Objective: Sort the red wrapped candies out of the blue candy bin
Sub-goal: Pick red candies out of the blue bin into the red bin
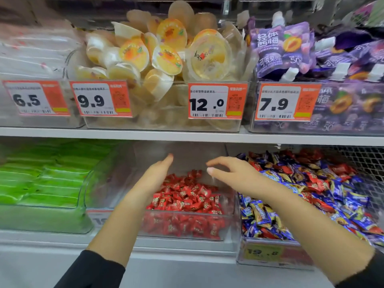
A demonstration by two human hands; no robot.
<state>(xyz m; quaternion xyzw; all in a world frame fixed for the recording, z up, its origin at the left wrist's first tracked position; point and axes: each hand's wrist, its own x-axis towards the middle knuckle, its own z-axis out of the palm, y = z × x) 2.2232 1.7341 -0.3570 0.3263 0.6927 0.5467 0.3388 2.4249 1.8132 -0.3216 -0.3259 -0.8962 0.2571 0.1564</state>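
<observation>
two bare hands — left hand (pixel 154 176), right hand (pixel 232 173) — hover open, each grip empty, over the red candy bin (pixel 187 225), beside the blue candy bin (pixel 270 244).

Candy bin (pixel 270 244) right of candies (pixel 187 196)

Left hand (pixel 154 175): we've got it reaching forward, palm turned inward, fingers straight and together, holding nothing.
Right hand (pixel 232 173): also out in front, fingers loosely spread and a bit curved, nothing in it.
Arms: both stretched out, forearms bare, black sleeves (pixel 93 271) pushed up.
</observation>
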